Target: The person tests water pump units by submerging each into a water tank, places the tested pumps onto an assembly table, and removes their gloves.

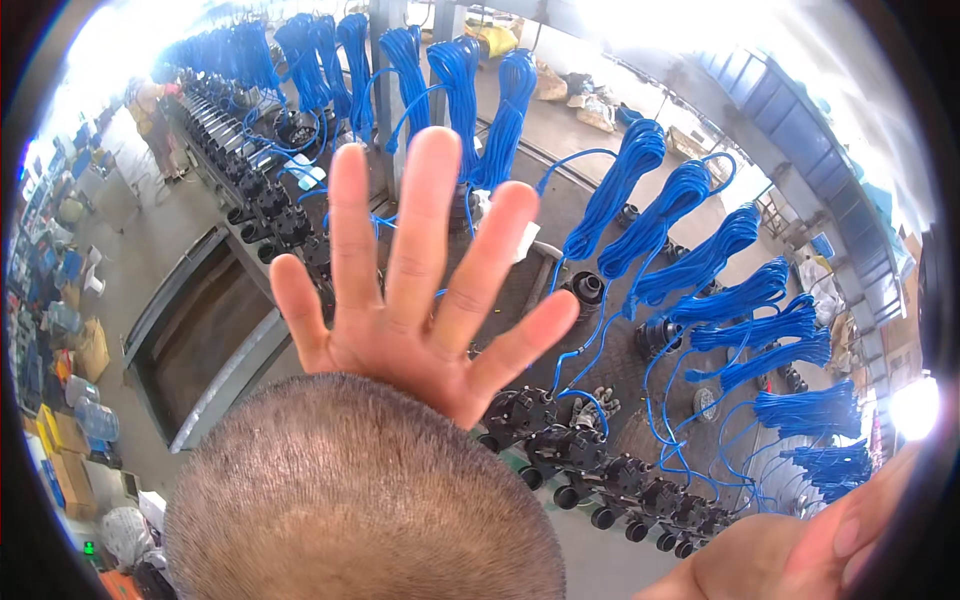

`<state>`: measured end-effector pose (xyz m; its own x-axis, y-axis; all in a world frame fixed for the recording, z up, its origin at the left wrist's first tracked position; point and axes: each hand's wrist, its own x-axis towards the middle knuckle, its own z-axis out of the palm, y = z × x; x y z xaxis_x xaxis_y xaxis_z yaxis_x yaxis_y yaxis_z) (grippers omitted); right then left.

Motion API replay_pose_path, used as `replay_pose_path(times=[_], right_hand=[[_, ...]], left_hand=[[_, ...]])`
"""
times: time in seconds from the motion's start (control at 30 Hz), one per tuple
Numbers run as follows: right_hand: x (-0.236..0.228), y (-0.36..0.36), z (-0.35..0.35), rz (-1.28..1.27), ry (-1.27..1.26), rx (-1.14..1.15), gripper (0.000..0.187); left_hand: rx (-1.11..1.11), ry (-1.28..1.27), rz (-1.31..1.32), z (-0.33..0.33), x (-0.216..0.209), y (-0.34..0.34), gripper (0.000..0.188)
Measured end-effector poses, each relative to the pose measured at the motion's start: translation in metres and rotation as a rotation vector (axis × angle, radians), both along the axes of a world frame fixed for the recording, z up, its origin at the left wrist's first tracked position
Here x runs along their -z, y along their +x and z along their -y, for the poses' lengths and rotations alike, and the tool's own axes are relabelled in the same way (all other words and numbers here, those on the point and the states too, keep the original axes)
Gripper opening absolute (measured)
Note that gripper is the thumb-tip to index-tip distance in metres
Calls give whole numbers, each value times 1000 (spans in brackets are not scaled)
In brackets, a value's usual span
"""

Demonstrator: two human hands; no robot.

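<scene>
My left hand (405, 325) is raised in the middle of the head view, palm toward the camera and fingers spread wide. Nothing is in it. A head with short cropped hair (360, 490) fills the lower middle and hides the wrist. At the lower right rim, close to the camera, my right hand (825, 550) is only partly in view. Its thumb and fingers look curled together; whatever they grip lies outside the picture. Behind the raised hand hang coiled blue cables (455, 90), and more blue coils (630, 180) fan out to the right.
A row of black motor-like units (600, 470) runs along the lower right, with a grey glove (597, 408) beside it. More black units (265, 190) line the far left. A metal-framed trough (205, 340) stands left. Boxes (70, 470) and jugs crowd the left rim; another person (155, 125) stands far left.
</scene>
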<state>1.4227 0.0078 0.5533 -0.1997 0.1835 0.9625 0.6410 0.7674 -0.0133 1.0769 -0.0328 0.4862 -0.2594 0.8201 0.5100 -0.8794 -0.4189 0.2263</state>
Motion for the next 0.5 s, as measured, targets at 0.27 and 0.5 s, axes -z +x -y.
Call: replay_pose_path(times=[0.27, 0.5], right_hand=[[-10, 4, 5, 30, 52, 12, 13], [-15, 3, 13, 58, 77, 18, 13]], left_hand=[[-217, 158, -11, -2, 17, -33, 90], [-423, 155, -7, 11, 28, -45, 86]])
